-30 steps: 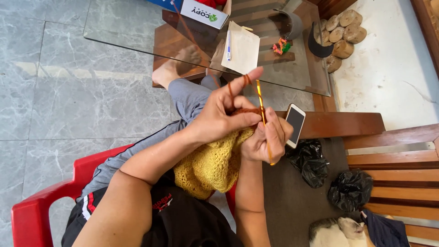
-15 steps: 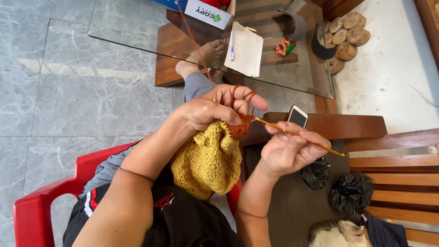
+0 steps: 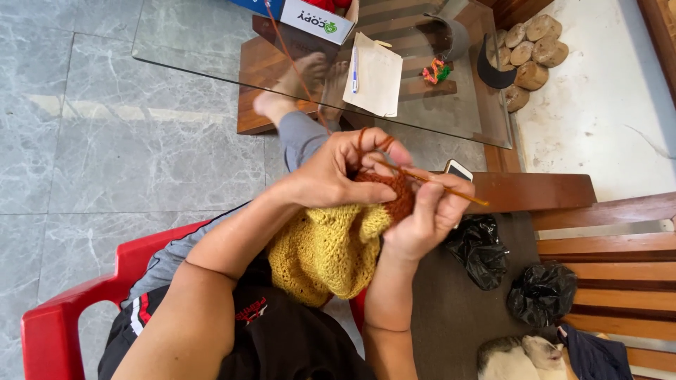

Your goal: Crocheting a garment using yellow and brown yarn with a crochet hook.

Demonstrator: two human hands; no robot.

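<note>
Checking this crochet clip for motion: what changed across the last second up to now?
The right hand swung the crochet hook from upright to pointing out right, then drew back in against the left hand. The left hand kept its grip on the rust yarn. The yellow crocheted piece stayed in the lap; the phone did not move.

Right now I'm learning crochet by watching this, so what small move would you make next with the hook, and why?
Probably draw the hook back through the loop. The right hand holds the hook with its tip buried in the orange-brown rim of the yellow piece, while the left hand keeps the orange yarn taut over its fingers. That looks like a stitch half made.
</note>
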